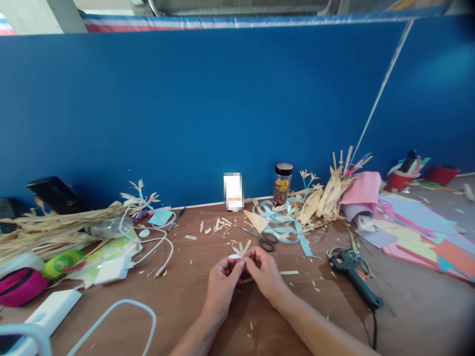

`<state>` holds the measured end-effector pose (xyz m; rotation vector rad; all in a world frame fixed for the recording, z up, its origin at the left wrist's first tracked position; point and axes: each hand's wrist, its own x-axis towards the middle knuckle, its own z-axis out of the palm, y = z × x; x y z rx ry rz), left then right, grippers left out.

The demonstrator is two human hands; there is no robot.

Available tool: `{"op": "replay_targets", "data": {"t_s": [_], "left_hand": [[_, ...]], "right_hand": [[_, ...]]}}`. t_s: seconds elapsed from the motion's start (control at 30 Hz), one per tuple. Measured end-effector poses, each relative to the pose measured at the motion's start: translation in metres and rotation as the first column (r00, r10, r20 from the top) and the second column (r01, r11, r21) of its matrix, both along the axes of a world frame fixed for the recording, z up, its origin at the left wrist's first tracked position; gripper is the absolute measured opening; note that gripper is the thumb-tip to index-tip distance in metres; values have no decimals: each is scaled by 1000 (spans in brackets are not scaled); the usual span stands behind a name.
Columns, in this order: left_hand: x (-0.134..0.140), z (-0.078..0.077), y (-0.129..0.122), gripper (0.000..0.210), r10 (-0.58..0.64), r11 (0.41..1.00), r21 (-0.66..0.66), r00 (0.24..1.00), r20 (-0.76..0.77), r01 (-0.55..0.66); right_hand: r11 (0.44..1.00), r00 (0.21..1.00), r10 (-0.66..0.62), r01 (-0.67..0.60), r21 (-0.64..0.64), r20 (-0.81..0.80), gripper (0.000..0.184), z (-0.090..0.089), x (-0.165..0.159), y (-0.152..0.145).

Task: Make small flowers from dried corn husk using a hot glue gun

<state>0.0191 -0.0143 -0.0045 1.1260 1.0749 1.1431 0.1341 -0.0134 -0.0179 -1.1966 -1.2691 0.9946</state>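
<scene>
Between my fingertips is a small pale flower of dried corn husk (242,248), its petals fanning upward. My left hand (225,278) pinches its base from the left, the fingers curled and partly hidden. From the other side my right hand (262,271) closes thumb and fingers on the same base, so both hands meet there. Just beyond them lie scissors (267,242) with dark handles, and husk scraps (219,225) are scattered on the brown table (178,291). To the right of my right hand rests a black glue gun (355,278) with its cord.
A light blue ribbon (278,217) curls before a lidded jar (282,183). Dried husks (322,202) pile beside coloured paper (419,242) on the right. Leftward are white cables (172,247), a power bank (111,269), a power strip (52,316) and a husk flower stem (141,198). A blue partition (208,99) stands behind.
</scene>
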Motion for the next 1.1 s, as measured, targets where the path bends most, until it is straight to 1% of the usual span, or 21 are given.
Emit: {"op": "replay_targets", "data": {"t_s": [0.13,0.37,0.63,0.8,0.97,1.1], "left_hand": [[-1,-1,1,25,63,998,-8,997,-32,-64],[-2,-7,3,24,103,995,18,994,-43,-102],[-2,-8,2,24,84,996,9,996,-16,-84],[-1,-6,1,23,87,996,4,996,1,-87],[0,-7,0,23,95,996,0,995,-41,-95],[-1,-9,0,20,94,995,47,993,-77,-91]], "right_hand": [[1000,999,-5,5,11,45,12,-2,-1,-1],[1000,998,-9,7,25,69,11,0,-1,-1],[999,993,-32,27,46,112,12,4,-1,-2],[999,997,-21,17,51,75,10,7,-1,-3],[998,995,-33,29,51,94,11,11,-2,-6],[995,988,-62,51,82,139,14,14,-6,-12]]}}
